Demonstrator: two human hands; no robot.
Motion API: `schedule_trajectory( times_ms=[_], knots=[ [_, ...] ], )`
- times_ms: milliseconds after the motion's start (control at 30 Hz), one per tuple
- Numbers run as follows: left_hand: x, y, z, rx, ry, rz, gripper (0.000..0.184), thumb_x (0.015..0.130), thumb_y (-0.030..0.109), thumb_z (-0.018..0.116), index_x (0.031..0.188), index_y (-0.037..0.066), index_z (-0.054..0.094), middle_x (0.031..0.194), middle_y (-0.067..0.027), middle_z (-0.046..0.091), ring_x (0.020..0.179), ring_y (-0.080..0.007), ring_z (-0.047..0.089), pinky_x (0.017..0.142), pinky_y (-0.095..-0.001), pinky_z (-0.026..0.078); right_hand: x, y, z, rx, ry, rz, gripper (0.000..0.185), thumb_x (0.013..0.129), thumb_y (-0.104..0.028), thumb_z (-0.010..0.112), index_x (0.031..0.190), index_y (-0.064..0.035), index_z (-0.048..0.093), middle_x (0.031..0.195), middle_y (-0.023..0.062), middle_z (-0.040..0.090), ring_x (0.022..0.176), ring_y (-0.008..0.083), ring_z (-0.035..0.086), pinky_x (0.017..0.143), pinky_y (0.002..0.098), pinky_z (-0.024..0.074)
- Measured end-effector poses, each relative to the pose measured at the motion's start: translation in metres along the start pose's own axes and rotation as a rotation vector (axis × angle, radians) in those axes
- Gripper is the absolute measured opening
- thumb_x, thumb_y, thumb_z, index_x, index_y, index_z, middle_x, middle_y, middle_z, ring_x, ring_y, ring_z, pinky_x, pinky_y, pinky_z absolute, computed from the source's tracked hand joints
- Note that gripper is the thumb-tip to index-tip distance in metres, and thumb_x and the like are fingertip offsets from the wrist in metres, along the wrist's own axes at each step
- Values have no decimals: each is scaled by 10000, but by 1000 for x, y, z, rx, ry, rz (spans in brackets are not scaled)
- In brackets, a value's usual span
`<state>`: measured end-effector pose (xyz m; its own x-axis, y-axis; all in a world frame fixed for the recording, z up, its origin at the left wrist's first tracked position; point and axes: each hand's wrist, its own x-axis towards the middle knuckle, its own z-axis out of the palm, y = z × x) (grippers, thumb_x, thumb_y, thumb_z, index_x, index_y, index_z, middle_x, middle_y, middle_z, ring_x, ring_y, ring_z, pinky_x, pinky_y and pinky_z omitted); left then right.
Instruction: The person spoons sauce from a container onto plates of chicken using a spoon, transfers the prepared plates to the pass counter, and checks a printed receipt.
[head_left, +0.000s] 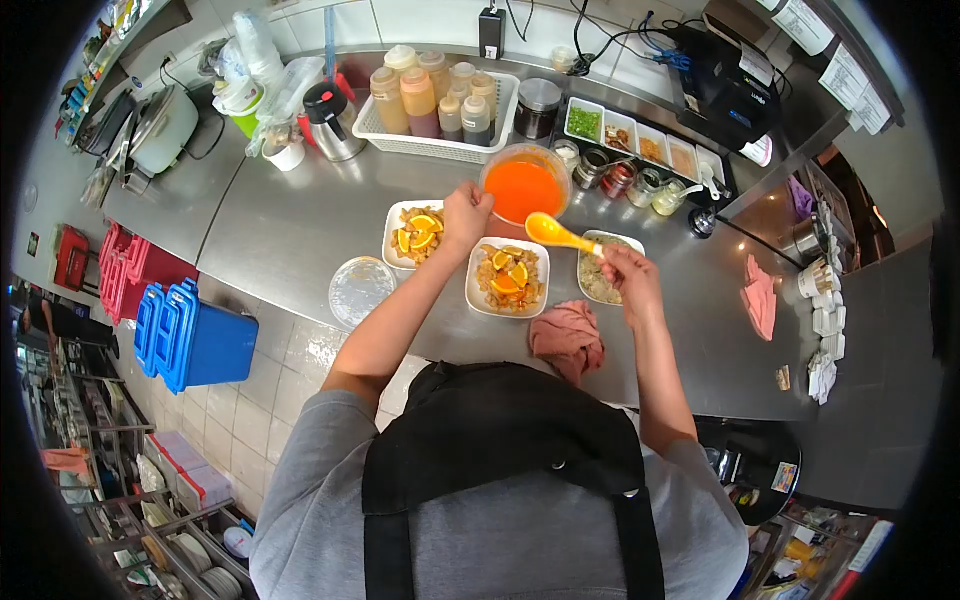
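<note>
My right hand (630,282) is closed on the handle of a yellow spoon (548,229), whose bowl is beside the round tub of orange sauce (524,190). At the tub's left edge is my left hand (466,215), its fingers curled together; what they hold, if anything, is hidden. Two white bowls of food topped with orange slices stand below: one bowl (508,282) in front of the tub, the other bowl (408,237) to its left, partly behind my left wrist. A third bowl (600,270) with pale food lies partly behind my right hand.
A crumpled pink cloth (568,340) and a round clear lid (363,292) lie near the front edge. Behind are a basket of bottles (430,146), a steel jug (335,125), small jars (617,181) and a topping tray (650,147). Another cloth (758,298) lies right.
</note>
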<state>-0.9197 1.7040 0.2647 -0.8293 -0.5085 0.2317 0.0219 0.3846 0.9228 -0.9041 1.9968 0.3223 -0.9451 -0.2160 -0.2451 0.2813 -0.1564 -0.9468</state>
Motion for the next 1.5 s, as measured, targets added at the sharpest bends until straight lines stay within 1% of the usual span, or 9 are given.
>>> schedule_trajectory(
  times_ms=[133,333,533,600,733,800,1100,1367,1500],
  knots=[
    [-4,2,2,-73,-16,-54,204,755,119,611,643,-12,502,564,-172,561,523,-296,586,534,-372,469,24,-11,18,-83,94,-238,151,867,-97,623,935,37,635,767,52,650,643,64,575,589,190,457],
    [-10,3,3,-18,4,-11,205,747,127,618,650,-4,493,572,-180,554,527,-297,578,532,-379,460,52,7,34,-196,150,-428,124,852,-82,632,900,32,634,704,51,644,607,71,573,565,205,458],
    [-15,2,3,-39,-26,-46,203,745,125,619,651,-1,492,571,-180,547,533,-307,569,537,-387,458,56,21,40,-322,201,-482,101,855,-66,616,899,22,636,731,60,646,630,78,596,593,204,488],
    [-14,0,2,59,-58,5,177,808,96,581,691,-12,505,575,-111,576,567,-199,668,477,-291,505,55,22,41,-313,205,-468,100,856,-68,614,892,23,635,728,56,644,628,76,591,594,206,485],
    [-17,11,3,137,-24,83,183,801,113,588,685,-7,512,569,-124,572,543,-203,652,479,-313,500,62,30,41,-216,220,-517,116,826,-90,654,867,18,644,661,34,631,572,76,548,541,222,438],
    [-19,21,0,181,14,27,206,747,154,621,655,-1,522,580,-190,559,544,-312,581,542,-391,462,62,28,40,-257,243,-561,112,822,-88,656,864,15,646,652,35,627,561,76,538,534,226,434],
    [-3,-15,15,-9,-48,-64,218,755,142,614,653,-13,500,562,-173,541,534,-293,569,547,-381,452,52,9,53,-437,297,-554,103,825,-60,647,882,25,645,656,12,615,574,54,518,531,220,425],
    [-7,18,13,-153,-79,-105,225,776,101,606,640,-26,479,537,-113,522,486,-180,580,473,-322,476,60,14,51,-610,317,-617,98,811,-65,650,865,17,653,631,35,615,531,67,511,514,235,428],
    [-2,7,18,-100,-61,-65,215,764,104,608,636,-25,492,550,-140,539,489,-223,581,495,-349,476,71,26,45,-609,278,-540,109,817,-68,645,872,25,650,656,46,633,540,77,533,515,223,432]
  ],
)
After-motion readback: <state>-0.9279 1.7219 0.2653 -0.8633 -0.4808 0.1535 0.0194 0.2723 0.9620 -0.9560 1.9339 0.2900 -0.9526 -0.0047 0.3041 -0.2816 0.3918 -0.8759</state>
